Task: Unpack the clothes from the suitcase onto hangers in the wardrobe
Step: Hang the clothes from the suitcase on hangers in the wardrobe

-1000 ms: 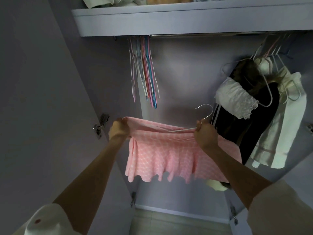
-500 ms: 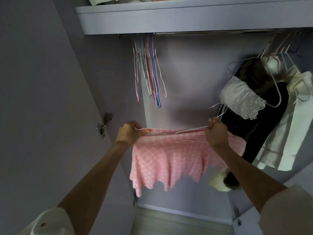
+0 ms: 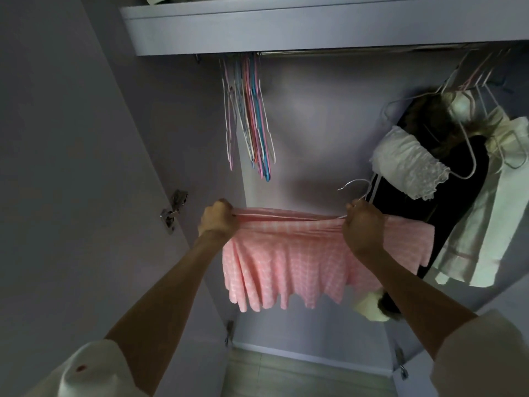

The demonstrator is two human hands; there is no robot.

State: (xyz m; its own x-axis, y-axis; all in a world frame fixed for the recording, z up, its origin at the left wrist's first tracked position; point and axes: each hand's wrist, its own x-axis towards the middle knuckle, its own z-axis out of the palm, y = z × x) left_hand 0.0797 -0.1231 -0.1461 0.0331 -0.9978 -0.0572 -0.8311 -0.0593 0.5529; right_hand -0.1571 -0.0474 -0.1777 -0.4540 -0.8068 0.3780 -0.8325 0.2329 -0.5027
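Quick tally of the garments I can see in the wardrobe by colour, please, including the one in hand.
Pink checked garment: 1
White garments, the lace-trimmed one and the long one: 2
Black garment: 1
Total: 4

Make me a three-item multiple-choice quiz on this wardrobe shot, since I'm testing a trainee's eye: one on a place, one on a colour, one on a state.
1. Where does the bunch of empty hangers hang?
A. left end of the rail
B. on the door
C. right end of the rail

2. What colour is the checked garment?
A. blue
B. pink
C. black

3. What are the hands doing?
A. both hang idle
B. only one holds it
C. both grip the garment's top edge

Answers: 1 A, they dangle beside the left wall. 2 B, pink and white checks. 3 C, left hand and right hand pull it taut on a white hanger.
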